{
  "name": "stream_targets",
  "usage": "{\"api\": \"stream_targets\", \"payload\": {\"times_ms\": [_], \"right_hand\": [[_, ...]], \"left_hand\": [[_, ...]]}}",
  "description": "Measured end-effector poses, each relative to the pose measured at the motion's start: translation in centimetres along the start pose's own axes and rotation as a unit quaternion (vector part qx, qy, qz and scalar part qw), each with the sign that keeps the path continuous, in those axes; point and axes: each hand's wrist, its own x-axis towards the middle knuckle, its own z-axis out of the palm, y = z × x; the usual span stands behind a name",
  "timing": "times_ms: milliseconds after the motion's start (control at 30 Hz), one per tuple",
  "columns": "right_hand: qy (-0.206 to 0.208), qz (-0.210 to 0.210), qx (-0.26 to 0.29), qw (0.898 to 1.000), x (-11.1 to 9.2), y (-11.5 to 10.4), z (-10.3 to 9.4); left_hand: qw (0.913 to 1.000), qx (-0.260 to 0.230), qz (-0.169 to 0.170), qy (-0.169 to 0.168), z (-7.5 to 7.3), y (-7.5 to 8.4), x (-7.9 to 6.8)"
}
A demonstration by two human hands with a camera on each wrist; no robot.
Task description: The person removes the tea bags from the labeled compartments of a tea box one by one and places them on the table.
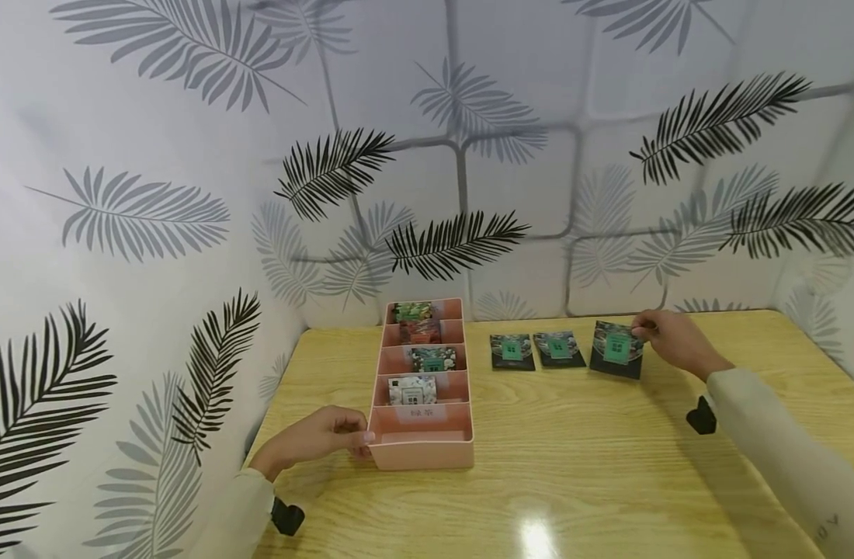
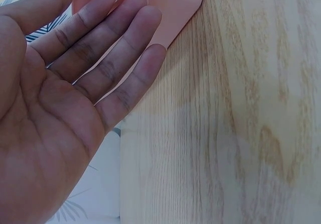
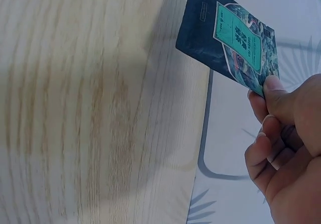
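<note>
My right hand (image 1: pixel 671 340) pinches a dark green-tea sachet (image 1: pixel 616 349) by its upper right corner, between thumb and fingers. In the right wrist view the sachet (image 3: pixel 225 38) shows a teal label reading "GREEN TEA" and tilts above the wood. Two similar dark sachets, one (image 1: pixel 512 352) beside the other (image 1: pixel 559 349), lie to its left. A pink divided box (image 1: pixel 423 455) stands left of them. At its near left corner my left hand (image 1: pixel 322 439) grips the wall, thumb at the rim. In the left wrist view its fingers (image 2: pixel 125 48) lie along the outside of the box.
Upright sachets of different colours, such as a white one (image 1: pixel 411 390) and a red one (image 1: pixel 420 332), fill the box's rear compartments; the front compartment holds none. The wooden table (image 1: pixel 574 466) meets a leaf-patterned backdrop (image 1: pixel 525 194) at the back and left.
</note>
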Motion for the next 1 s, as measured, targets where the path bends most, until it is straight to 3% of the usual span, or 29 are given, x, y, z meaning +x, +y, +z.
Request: {"api": "stream_targets", "payload": {"times_ms": [400,733,1000], "right_hand": [[-0.008,0.013,-0.016,1.0,1.4,1.3,1.1],[-0.001,0.03,-0.023,0.999,2.5,1.1,2.5],[0.008,0.045,-0.014,0.999,2.8,1.0,3.2]], "left_hand": [[1.0,-0.004,-0.001,0.0,0.0,0.2,-0.1],[0.9999,0.0,0.01,-0.004,-0.2,0.2,-0.1],[1.0,-0.001,-0.001,0.002,-0.1,0.3,-0.2]]}}
